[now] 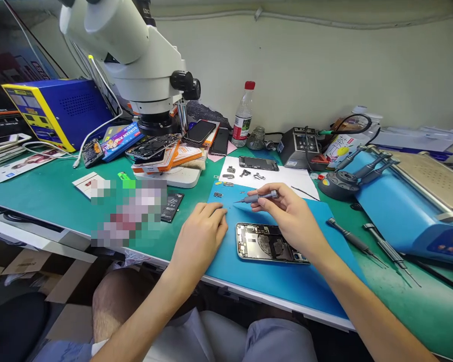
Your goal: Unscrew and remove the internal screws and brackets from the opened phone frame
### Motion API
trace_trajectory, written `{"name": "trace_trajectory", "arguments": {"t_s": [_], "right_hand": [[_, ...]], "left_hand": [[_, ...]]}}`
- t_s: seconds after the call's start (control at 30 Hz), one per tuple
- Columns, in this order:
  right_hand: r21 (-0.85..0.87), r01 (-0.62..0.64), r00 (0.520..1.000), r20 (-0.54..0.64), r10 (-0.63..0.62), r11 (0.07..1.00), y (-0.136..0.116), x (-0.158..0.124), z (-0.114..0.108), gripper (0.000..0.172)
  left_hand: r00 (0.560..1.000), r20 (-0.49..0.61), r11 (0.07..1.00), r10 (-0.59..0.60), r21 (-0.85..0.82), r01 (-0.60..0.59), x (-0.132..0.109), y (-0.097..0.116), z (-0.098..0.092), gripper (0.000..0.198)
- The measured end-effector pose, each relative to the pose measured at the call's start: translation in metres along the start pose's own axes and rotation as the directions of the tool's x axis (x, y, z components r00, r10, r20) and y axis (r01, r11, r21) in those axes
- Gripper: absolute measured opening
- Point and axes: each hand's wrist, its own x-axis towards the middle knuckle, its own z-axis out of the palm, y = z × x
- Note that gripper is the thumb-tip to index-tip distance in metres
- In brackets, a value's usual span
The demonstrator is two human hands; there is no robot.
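Observation:
My right hand (287,211) is closed round a slim grey precision screwdriver (254,198), its thin tip pointing left just above the blue mat (283,286). Below that hand lies an opened phone (264,244), its metal inside and round coil facing up, its right part covered by my wrist. Resting at the mat's left edge, my left hand (204,229) has its fingers curled together; whatever they may hold is hidden. Small dark phone parts (218,194) lie just beyond its fingertips. A black phone battery (172,207) lies to its left on the green table mat.
A microscope (136,65) stands at the back left over stacked phones and boxes. White paper (287,178) behind the blue mat bears several small parts and a dark phone panel (258,163). At right are two more screwdrivers (353,240), a screwdriver stand (340,184) and a blue machine (411,211).

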Motion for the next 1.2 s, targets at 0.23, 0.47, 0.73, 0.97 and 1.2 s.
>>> {"name": "trace_trajectory", "arguments": {"t_s": [0.23, 0.47, 0.73, 0.97, 1.2], "right_hand": [[0.042, -0.017, 1.000, -0.011, 0.018, 0.999, -0.001, -0.002, 0.003, 0.023], [0.046, 0.011, 0.994, -0.107, -0.006, 0.999, -0.001, -0.003, -0.002, 0.019], [0.072, 0.000, 0.993, -0.122, 0.009, 0.997, 0.003, -0.005, -0.009, 0.019], [0.110, 0.008, 0.997, -0.075, 0.000, 0.994, 0.003, -0.004, -0.008, 0.022], [0.138, 0.001, 0.999, 0.053, -0.008, 0.990, 0.002, -0.007, 0.001, 0.021]], "left_hand": [[0.997, 0.045, 0.998, -0.056, -0.011, 0.056, 0.004, -0.003, -0.006, 0.010], [0.981, 0.195, 0.998, -0.005, 0.056, -0.006, 0.029, 0.002, -0.012, 0.017], [0.979, 0.205, 1.000, -0.004, 0.008, 0.002, 0.027, -0.011, -0.020, 0.023], [0.991, 0.126, 0.996, -0.038, -0.071, 0.047, 0.024, -0.022, -0.014, 0.012], [0.996, 0.069, 0.995, -0.048, -0.078, 0.054, 0.016, -0.018, -0.010, 0.020]]}}
